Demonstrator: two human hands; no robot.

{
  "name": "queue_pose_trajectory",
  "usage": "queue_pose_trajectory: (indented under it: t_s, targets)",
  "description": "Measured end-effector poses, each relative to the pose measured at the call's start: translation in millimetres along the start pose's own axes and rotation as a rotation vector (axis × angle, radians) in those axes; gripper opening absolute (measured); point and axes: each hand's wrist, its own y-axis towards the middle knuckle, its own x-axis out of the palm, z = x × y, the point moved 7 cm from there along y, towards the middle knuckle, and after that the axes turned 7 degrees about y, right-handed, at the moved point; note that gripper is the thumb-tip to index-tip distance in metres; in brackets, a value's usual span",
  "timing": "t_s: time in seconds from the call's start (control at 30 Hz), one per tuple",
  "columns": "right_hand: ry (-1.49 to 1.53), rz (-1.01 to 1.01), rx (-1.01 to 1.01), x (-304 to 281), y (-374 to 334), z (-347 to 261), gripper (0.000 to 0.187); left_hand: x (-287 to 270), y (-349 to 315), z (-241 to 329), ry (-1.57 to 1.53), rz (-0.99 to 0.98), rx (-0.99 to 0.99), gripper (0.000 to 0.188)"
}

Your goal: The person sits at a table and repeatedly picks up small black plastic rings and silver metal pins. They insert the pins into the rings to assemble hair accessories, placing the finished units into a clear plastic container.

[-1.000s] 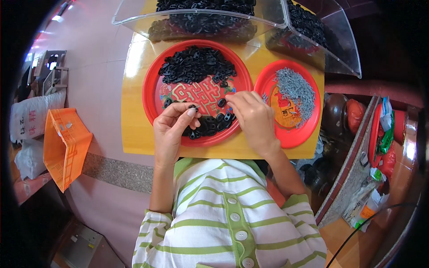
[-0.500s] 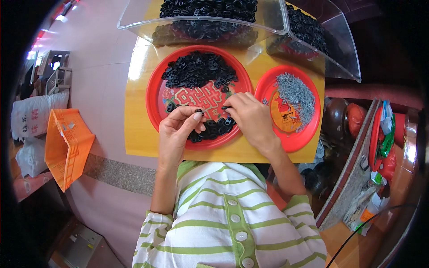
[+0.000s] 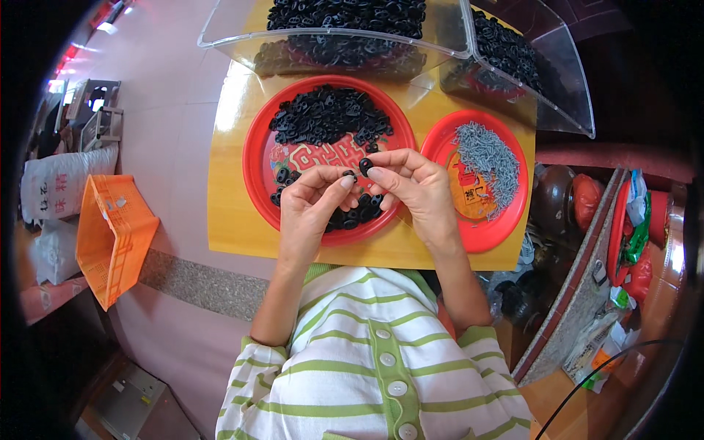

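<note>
Over the near part of a round red tray [image 3: 253,158], my two hands are close together. My left hand [image 3: 314,202] pinches a small black plastic piece [image 3: 350,174] between thumb and fingertips. A second black plastic piece, oval with a hole [image 3: 365,166], is held upright in the thumb and index finger of my right hand [image 3: 414,189]. The two pieces are a little apart. A heap of loose black pieces [image 3: 330,115] fills the far side of the tray, and more black pieces [image 3: 353,214] lie at its near side, partly under my hands.
A smaller red tray [image 3: 490,236] at the right holds a pile of small grey screws [image 3: 493,158]. Two clear bins [image 3: 337,33] [image 3: 513,59] full of black pieces stand at the table's far edge. An orange crate [image 3: 114,242] is on the floor at left.
My right hand has lifted a black piece from the tray and brought it beside the left hand's piece. My left hand has shifted slightly right.
</note>
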Motion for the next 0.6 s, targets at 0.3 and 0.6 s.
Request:
queue_pose_trajectory:
  t_s: [0.3, 0.6]
  targets:
    - [-0.113, -0.011, -0.071, 5.6, -3.4, -0.3, 0.019, -1.1, -2.6, 5.8, 0.068, 0.031, 0.021, 0.011]
    - [-0.125, 0.005, -0.113, 8.0, -6.6, -1.3, 0.018, -1.0, -1.4, 1.5, -0.007, -0.009, -0.001, 0.014]
